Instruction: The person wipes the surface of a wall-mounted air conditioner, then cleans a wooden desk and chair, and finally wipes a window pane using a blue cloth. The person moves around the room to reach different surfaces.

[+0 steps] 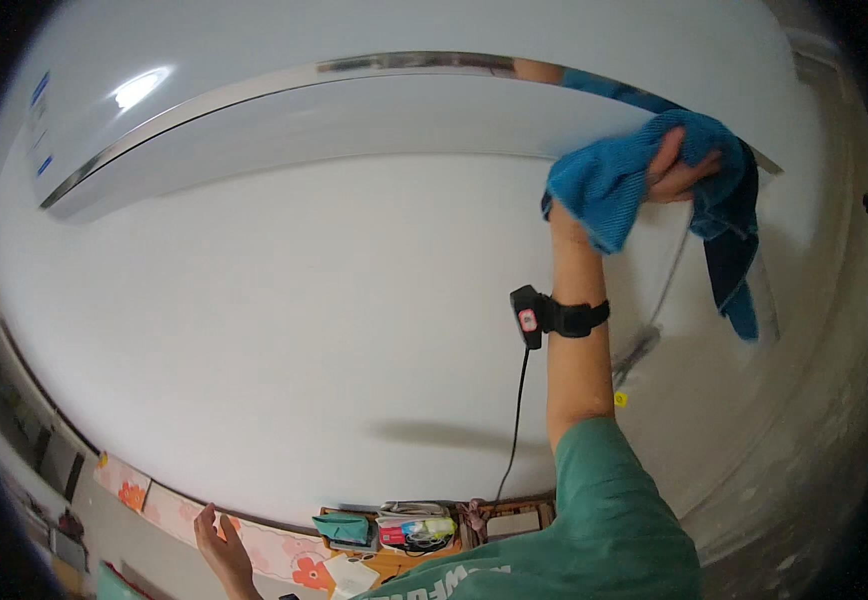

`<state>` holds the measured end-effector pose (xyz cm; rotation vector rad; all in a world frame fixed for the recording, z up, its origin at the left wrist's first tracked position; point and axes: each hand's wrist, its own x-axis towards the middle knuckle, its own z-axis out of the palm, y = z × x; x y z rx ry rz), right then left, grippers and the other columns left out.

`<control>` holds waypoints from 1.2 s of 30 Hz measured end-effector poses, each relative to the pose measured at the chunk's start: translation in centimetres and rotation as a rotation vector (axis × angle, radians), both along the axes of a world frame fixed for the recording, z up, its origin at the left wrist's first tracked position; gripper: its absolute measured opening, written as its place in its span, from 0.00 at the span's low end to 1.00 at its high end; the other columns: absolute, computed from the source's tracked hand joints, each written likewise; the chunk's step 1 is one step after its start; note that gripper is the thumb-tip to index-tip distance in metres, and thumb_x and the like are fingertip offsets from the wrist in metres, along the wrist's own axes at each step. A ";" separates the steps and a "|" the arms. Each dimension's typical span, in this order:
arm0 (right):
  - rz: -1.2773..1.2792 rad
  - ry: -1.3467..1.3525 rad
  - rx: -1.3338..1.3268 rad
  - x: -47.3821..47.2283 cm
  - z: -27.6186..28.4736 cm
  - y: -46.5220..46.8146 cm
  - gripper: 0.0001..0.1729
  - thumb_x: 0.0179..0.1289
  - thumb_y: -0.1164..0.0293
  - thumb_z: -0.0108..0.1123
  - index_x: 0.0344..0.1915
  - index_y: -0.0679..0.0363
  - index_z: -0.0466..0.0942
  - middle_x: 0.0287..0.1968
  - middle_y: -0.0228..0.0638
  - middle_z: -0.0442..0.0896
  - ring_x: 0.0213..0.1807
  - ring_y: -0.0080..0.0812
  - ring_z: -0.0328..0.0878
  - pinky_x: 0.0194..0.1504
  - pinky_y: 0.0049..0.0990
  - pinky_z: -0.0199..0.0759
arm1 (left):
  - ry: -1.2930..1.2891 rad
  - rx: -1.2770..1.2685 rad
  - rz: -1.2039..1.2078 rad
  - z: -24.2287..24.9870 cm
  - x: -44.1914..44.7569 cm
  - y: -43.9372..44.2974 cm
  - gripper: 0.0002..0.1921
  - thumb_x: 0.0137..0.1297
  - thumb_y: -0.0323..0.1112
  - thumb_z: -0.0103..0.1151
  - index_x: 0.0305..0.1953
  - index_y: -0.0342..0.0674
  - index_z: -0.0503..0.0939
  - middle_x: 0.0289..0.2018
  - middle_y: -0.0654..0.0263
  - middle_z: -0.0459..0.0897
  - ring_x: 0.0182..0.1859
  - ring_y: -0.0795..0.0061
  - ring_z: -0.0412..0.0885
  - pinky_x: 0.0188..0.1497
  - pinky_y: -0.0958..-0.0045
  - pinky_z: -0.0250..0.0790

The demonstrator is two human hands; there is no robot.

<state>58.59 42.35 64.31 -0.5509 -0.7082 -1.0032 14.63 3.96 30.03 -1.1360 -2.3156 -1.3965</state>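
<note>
Up at the right, my right hand (680, 169) grips a blue cloth (606, 180) and presses it against the right end of a white wall-mounted air conditioner (404, 112), at its shiny trim strip (269, 84). One end of the cloth hangs down darker below the hand. A black strap with a small device (530, 316) is on the right wrist, a thin cable running down from it. My left hand (218, 544) is low at the left, raised with fingers apart and nothing in it, in front of the floral strip.
A bundled grey cable (638, 352) hangs on the white wall under the unit's right end. At the bottom, a wooden shelf (411, 561) carries a teal pouch (344, 529) and packed small items. A pink floral strip (171, 517) runs along the lower left.
</note>
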 end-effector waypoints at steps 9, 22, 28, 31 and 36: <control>-0.233 -0.617 0.296 -11.6 1.2 -7.3 0.27 0.73 0.50 0.48 0.68 0.41 0.71 0.76 0.44 0.57 0.80 0.51 0.43 0.77 0.54 0.27 | -0.090 0.109 0.129 -0.6 6.3 -6.3 0.13 0.69 0.25 0.52 0.53 0.29 0.76 0.46 0.52 0.80 0.48 0.56 0.79 0.49 0.60 0.71; -0.094 -1.007 0.245 -34.0 1.7 -15.5 0.22 0.68 0.55 0.58 0.59 0.50 0.76 0.56 0.33 0.78 0.62 0.36 0.71 0.77 0.42 0.44 | -0.202 0.133 0.214 -4.0 4.5 -12.1 0.13 0.67 0.24 0.55 0.52 0.31 0.76 0.47 0.53 0.81 0.51 0.58 0.80 0.53 0.62 0.71; 0.626 -1.413 -0.192 -39.9 -3.0 -21.3 0.08 0.58 0.77 0.59 0.36 0.53 0.82 0.38 0.36 0.82 0.46 0.41 0.79 0.55 0.42 0.71 | -0.452 0.467 -0.158 -1.6 2.1 -11.6 0.22 0.73 0.34 0.54 0.65 0.38 0.69 0.60 0.54 0.76 0.63 0.61 0.74 0.59 0.62 0.72; 1.358 -1.562 -0.453 -38.5 -10.8 -25.7 0.14 0.56 0.80 0.55 0.43 0.59 0.79 0.42 0.42 0.82 0.47 0.47 0.78 0.52 0.40 0.72 | -0.711 0.896 -0.596 0.4 3.0 -7.9 0.35 0.74 0.50 0.53 0.75 0.45 0.54 0.69 0.54 0.65 0.67 0.56 0.69 0.63 0.58 0.70; 1.740 -1.733 -0.915 -30.2 -21.0 -28.9 0.37 0.58 0.80 0.61 0.69 0.58 0.65 0.73 0.48 0.61 0.75 0.48 0.56 0.72 0.41 0.56 | -1.009 1.118 -0.979 2.8 4.7 -0.6 0.34 0.74 0.53 0.52 0.73 0.46 0.55 0.68 0.54 0.65 0.69 0.58 0.68 0.68 0.55 0.67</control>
